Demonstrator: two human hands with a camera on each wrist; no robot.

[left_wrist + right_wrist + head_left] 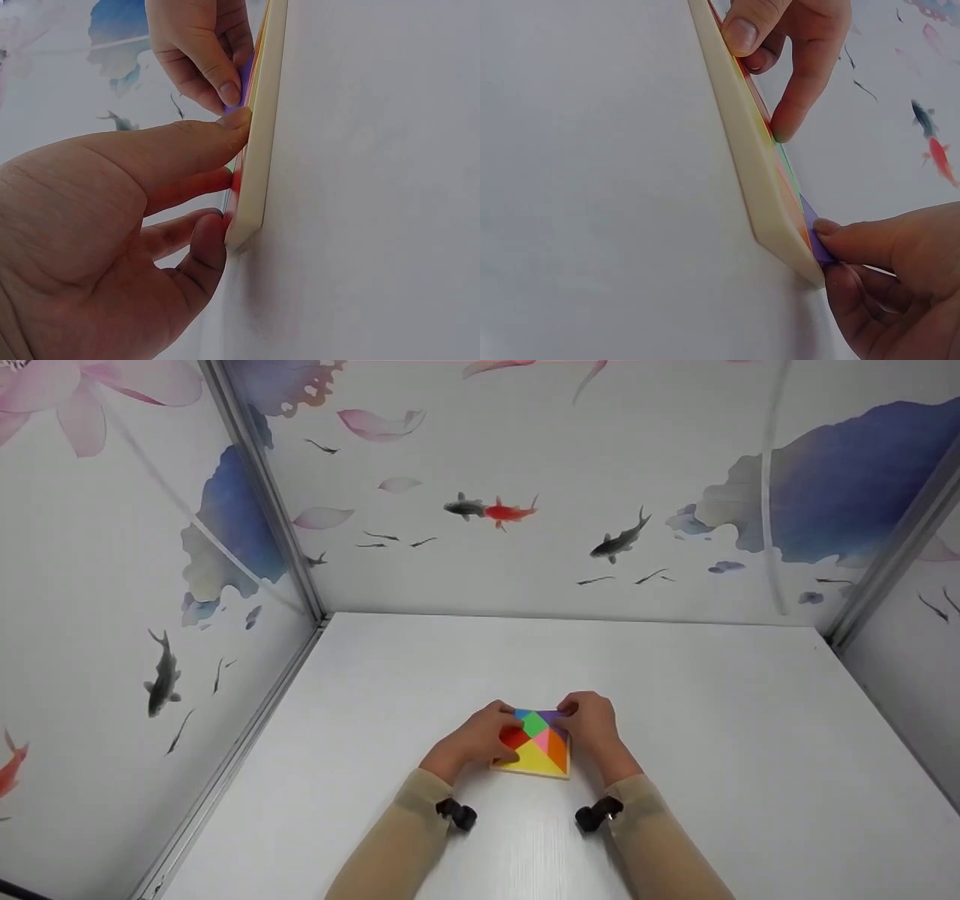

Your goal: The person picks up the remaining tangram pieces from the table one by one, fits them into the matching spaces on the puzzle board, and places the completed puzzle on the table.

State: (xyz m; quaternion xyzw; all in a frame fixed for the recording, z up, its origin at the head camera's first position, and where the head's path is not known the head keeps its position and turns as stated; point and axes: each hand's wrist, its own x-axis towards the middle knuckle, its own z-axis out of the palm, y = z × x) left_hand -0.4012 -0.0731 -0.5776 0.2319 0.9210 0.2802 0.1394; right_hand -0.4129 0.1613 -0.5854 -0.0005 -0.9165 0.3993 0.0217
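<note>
A tangram puzzle lies on the table in a pale tray [529, 775], whose thick side shows in the left wrist view. Its pieces include a green square [535, 724], a yellow triangle [534, 761], an orange piece [557, 751], and red, pink and blue ones. My left hand [480, 733] grips the tray's left part, its thumb over the yellow triangle and other fingers near the red and green pieces. At the far right corner, my right hand [594, 726] pinches the purple triangle [815, 232] between thumb and finger. That triangle juts a little past the tray's edge.
The white table [420, 660] spreads around the puzzle. Walls printed with fish, petals and blue leaves [847, 487] stand at the back and both sides, joined by metal posts [262, 487]. Each wrist carries a small black camera [600, 814].
</note>
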